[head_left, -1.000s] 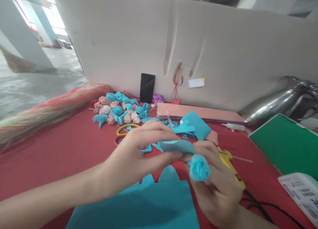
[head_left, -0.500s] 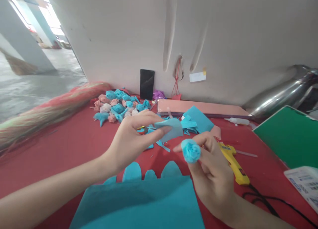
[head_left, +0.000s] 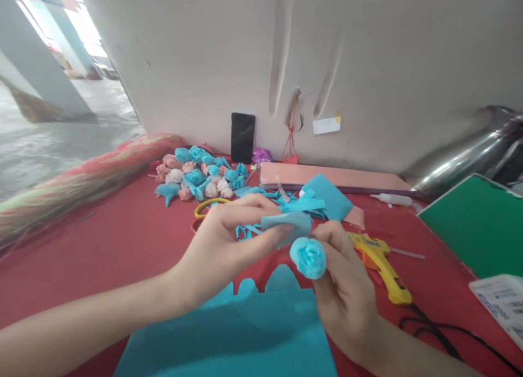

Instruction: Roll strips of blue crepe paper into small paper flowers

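Observation:
Pinched between the thumb and fingers of my left hand is a light blue crepe paper petal. My right hand grips a blue paper rose by its base, which the fingers hide; the bloom faces me. The petal is just above and beside the rose; whether they touch I cannot tell. Below both hands lies a sheet of blue paper, with cut rounded petals along its far edge. Blue paper scraps are spread behind the hands.
A yellow glue gun with a black cord lies at right. Finished paper flowers are heaped at back left near yellow-handled scissors. A phone leans on the wall. A green board stands at right.
My left hand has moved right and slightly down with the petal, closer to the rose. The rose has shifted a little left and down. The scissors' handles now show.

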Demonstrator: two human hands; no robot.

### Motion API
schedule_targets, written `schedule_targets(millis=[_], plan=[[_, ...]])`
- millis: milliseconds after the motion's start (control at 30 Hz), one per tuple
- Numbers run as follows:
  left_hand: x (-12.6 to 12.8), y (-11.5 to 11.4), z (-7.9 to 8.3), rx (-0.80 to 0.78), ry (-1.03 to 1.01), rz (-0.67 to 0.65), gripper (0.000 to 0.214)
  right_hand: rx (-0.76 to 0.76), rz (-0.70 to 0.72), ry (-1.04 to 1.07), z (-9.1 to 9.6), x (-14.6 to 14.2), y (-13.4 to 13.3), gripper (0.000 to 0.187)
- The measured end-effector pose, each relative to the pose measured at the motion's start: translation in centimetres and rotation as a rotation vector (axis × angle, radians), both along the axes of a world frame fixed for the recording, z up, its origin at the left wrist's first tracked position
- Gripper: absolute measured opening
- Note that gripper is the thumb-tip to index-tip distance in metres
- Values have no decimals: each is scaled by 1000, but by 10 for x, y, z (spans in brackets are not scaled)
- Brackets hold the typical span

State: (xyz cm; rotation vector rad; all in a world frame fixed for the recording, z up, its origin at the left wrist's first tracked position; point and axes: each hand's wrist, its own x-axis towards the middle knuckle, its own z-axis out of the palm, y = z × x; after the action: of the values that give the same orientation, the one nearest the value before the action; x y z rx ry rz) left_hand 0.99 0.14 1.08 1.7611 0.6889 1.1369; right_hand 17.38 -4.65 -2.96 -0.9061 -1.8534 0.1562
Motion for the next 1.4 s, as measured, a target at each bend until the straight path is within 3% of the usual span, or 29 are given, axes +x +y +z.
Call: schedule_targets(millis=[233,433,600,833,1233,1400], plan=[[-1,-8,-4,-80,-12,-181,29,1,2,-5,-6,-1,3,26],[-5,-8,0,193,95,-171,26,1,69,54,-1,-1,3,25],[-8,-7,1,380,177,-90,27,-62,133,97,1,-1,6,33],[-10,-4,-1,508,210,-53,23,-83,137,119,8,-1,10,44],[-9,-1,5,437,195,-66,24,-137,92,131,14,-1,7,35],[-5,-1,2,361,166,-18,27,-187,23,208,13,-3,7,20]])
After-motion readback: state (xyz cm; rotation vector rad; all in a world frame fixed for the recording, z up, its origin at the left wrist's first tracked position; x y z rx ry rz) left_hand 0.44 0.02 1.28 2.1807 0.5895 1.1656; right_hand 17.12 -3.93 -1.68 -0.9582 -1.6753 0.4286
